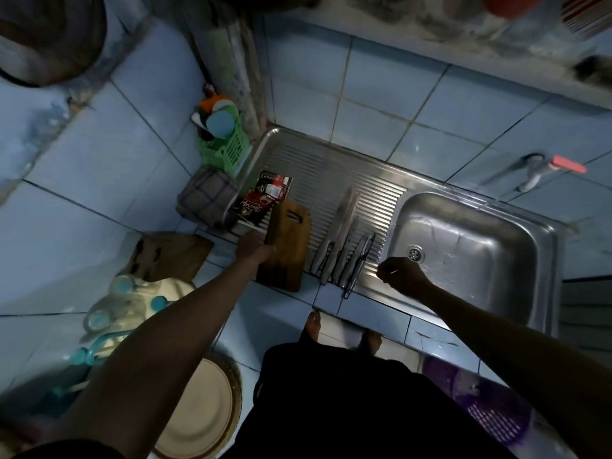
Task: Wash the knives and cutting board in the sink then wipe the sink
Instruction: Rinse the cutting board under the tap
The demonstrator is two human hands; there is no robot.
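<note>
A brown wooden cutting board point(287, 246) lies on the ribbed steel drainboard point(318, 170). My left hand point(253, 248) grips its left edge. Right of the board, several knives point(344, 246) lie side by side, blades pointing away from me, handles at the front edge. My right hand point(402, 276) hovers over the strip between the knives and the sink basin point(463, 246), fingers curled, holding nothing that I can see. The basin holds no dishes; its drain point(415, 252) shows just beyond my right hand.
A red sachet pack point(261, 198) lies behind the board, with a folded checked cloth point(207, 197) and a green caddy of sponges point(222, 134) to its left. A tap with a red handle point(549, 168) juts from the tiled wall. Plates and tubs sit on the floor at left.
</note>
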